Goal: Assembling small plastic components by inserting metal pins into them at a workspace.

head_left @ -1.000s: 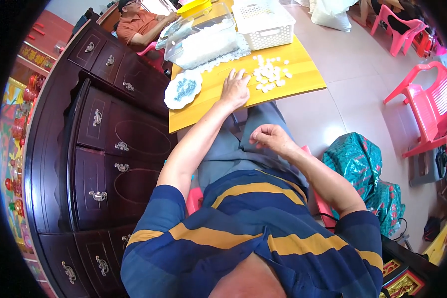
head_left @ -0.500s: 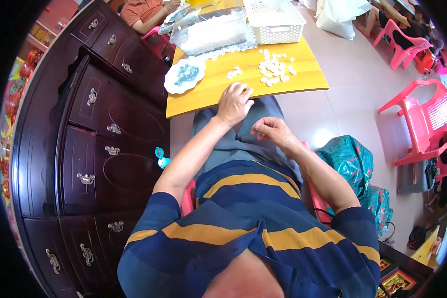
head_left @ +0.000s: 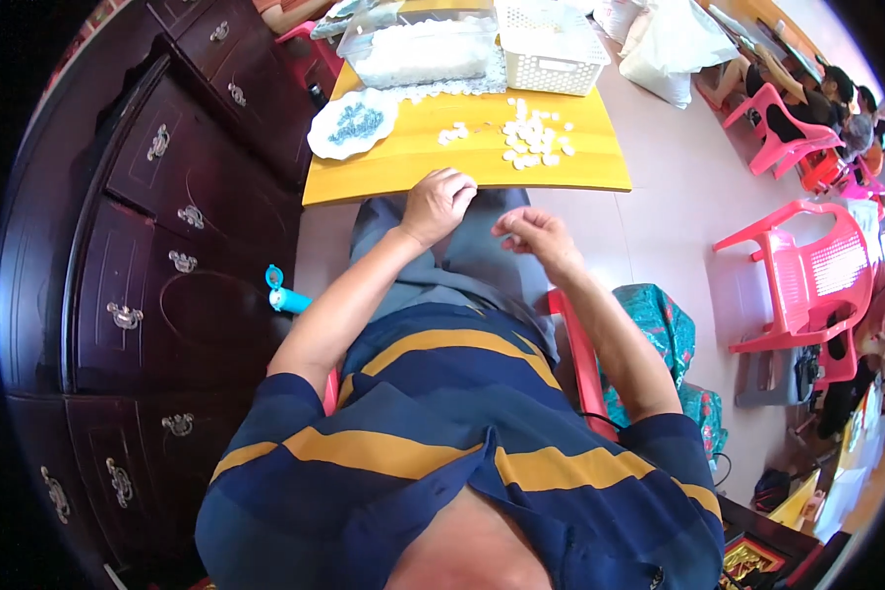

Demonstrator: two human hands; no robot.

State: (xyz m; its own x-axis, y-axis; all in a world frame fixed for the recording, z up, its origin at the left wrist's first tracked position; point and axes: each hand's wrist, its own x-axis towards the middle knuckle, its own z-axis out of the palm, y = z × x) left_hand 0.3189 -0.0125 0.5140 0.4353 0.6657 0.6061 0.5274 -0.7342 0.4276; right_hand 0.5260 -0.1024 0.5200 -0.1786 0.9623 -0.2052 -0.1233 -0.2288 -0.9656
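Note:
My left hand (head_left: 440, 206) is at the near edge of the yellow wooden table (head_left: 364, 182). Its fingers are curled in, and whatever they may hold is hidden. To the right of it, over my lap, my right hand (head_left: 541, 241) is raised with thumb and fingers pinched together; anything between them is too small to make out. On the tabletop lies a loose group of small white round pieces (head_left: 533, 138), with a smaller cluster (head_left: 453, 133) to its left. A white scalloped plate (head_left: 322, 138) holding small bluish pieces sits at the left.
A clear plastic bin (head_left: 418, 59) of white material and a white perforated basket (head_left: 551, 74) stand at the back of the table. Dark wooden drawers (head_left: 147, 246) line my left. Pink chairs (head_left: 806, 265), teal bags (head_left: 659, 324) and white sacks (head_left: 674, 59) are on the right; other people sit beyond.
The whole view has shifted slightly. My left fingers have curled in tighter at the table edge, and my right hand has lifted a little towards the table, still pinched.

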